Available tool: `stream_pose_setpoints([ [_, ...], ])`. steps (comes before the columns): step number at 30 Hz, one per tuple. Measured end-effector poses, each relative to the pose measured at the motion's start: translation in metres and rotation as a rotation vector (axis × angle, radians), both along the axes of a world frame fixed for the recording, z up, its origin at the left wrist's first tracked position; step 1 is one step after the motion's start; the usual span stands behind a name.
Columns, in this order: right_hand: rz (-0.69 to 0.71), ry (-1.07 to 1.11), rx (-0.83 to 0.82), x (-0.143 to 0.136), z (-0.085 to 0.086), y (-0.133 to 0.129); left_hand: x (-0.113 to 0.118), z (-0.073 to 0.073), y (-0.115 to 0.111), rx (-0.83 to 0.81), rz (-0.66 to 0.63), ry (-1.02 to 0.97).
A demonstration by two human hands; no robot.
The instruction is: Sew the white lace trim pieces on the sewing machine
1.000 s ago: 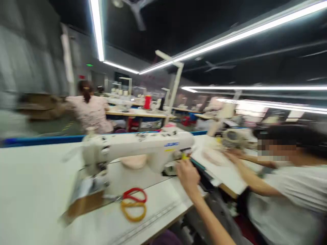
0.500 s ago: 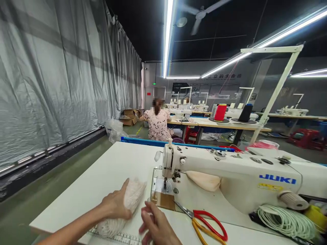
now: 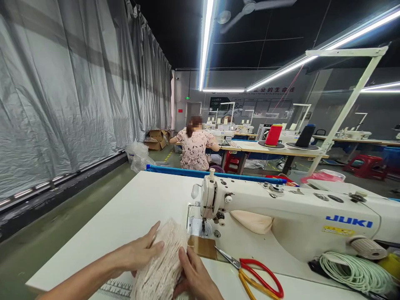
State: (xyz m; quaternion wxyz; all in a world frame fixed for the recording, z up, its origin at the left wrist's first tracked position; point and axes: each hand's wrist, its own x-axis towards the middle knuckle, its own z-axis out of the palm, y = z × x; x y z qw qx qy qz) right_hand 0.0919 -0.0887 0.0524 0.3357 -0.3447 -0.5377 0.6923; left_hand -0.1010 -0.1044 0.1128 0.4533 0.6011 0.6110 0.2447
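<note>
Between my two hands is a bundle of cream lace fabric (image 3: 164,260), gathered in long folds above the white table. My left hand (image 3: 142,252) grips its left side, thumb on top and fingers partly hidden behind. On the right edge, my right hand (image 3: 195,271) pinches the lace, its thumb pressed on the front. Just beyond stands a white sewing machine (image 3: 290,208), its needle area a little right of the bundle. Scissors (image 3: 250,271) with one red and one yellow handle lie open-bladed to the right of my right hand.
A printed ruler scale (image 3: 115,289) shows at the table's near edge. Coiled pale green cord (image 3: 353,271) lies at the right, and a peach cloth pouch (image 3: 253,221) sits under the machine arm. Ahead, a person (image 3: 195,146) sits with their back to me. Thread cones (image 3: 273,136) stand beyond.
My right hand has come onto the lace, which it was apart from before. The bundle is now lifted nearer and held upright between both hands. The view has shifted slightly.
</note>
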Motion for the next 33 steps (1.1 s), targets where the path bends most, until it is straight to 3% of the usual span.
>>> stream_pose_setpoints([
  [4,-0.012,-0.013,0.052,-0.004,0.003,-0.003,-0.004,0.002,0.002,-0.013,-0.102,-0.018],
  [15,0.013,-0.085,0.254,-0.008,0.013,-0.010,-0.002,0.000,-0.007,0.052,-0.171,0.093],
  [20,0.008,-0.160,0.421,-0.004,0.014,-0.005,-0.013,0.001,-0.013,-0.033,-0.063,-0.079],
  [26,0.013,-0.236,0.452,0.001,0.009,0.006,-0.030,0.006,-0.021,-0.209,0.083,-0.268],
  [30,0.038,-0.267,0.486,-0.003,0.015,0.015,-0.033,-0.008,-0.025,-0.175,0.104,-0.337],
  [33,0.043,-0.279,0.537,-0.009,0.019,0.027,-0.033,-0.028,-0.026,0.009,0.116,-0.336],
])
